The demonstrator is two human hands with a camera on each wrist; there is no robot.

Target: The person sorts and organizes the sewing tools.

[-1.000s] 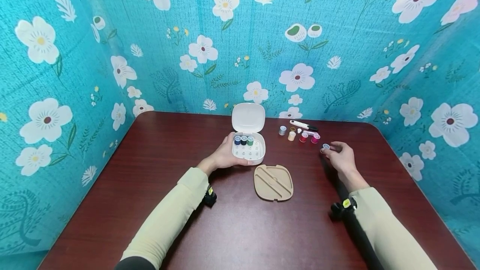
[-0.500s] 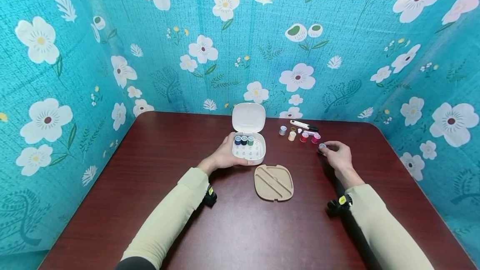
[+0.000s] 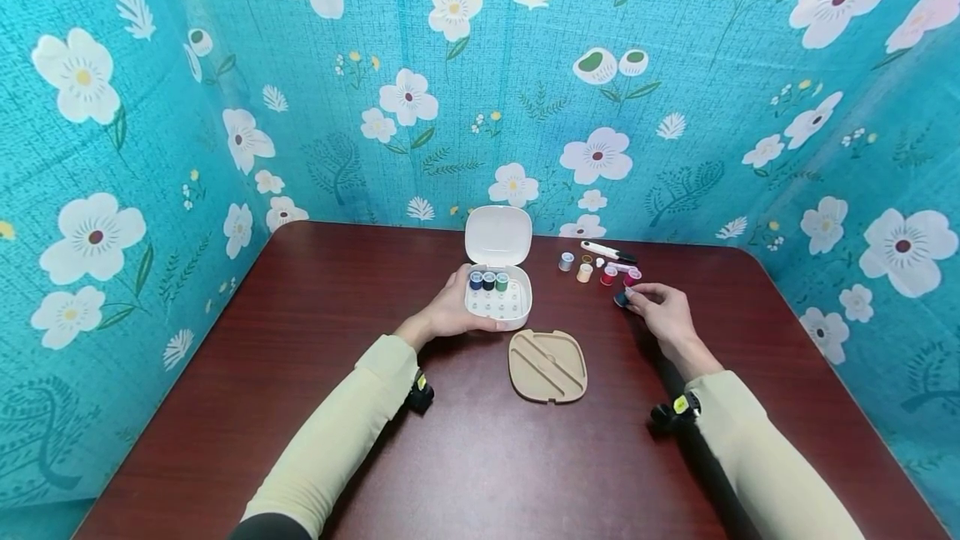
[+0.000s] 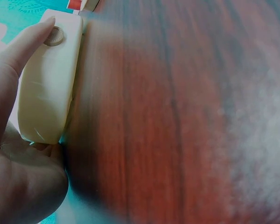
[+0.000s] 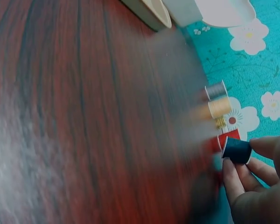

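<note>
My left hand grips the near left side of a white sewing box, its thumb along the front wall beside a round button. The lid stands open at the back. Three thread spools, blue, dark and green, stand in the back row of pegs; bare pegs show in front. My right hand pinches a dark blue thread spool between thumb and fingers, tilted, just in front of the pink spool.
A beige grooved tray lies in front of the box. Right of the box stand grey-blue, cream and red spools. Behind them lie a white-and-black seam ripper-like tool and small loose pieces. A floral curtain rises behind the table.
My right hand has moved left with the dark blue spool, toward the other spools, and the spool has tilted. My left hand keeps its grip on the box.
</note>
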